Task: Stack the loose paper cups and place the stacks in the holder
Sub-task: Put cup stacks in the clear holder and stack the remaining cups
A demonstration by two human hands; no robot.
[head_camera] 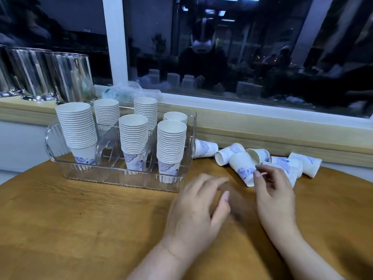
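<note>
1. The loose paper cups lie tipped on their sides on the worktop, in a cluster just right of the holder and against the base of the window ledge. About 6 show, though some overlap and the count is not sure. One cup lies touching the holder's right end; the others are bunched further right.
2. The clear holder stands at the back left of the worktop and already carries 6 stacks, upright with mouths up. 5 are tall; the rear right one is much shorter.
3. My judgement: most of the task looks done. What is left is to nest the scattered cups into a stack and set it in the holder, probably on the short rear stack.
4. The right hand reaches toward the nearest tipped cup. Its thumb and fingers are apart and loosely bent, with the fingertips at the cup's side. Motion blur hides whether they touch it; no grip has closed round it.
5. The left hand hovers over the worktop in front of the holder, fingers relaxed and slightly spread, holding nothing.
6. Beyond, shiny metal containers and a crumpled plastic bag sit on the ledge below a dark window.
</note>
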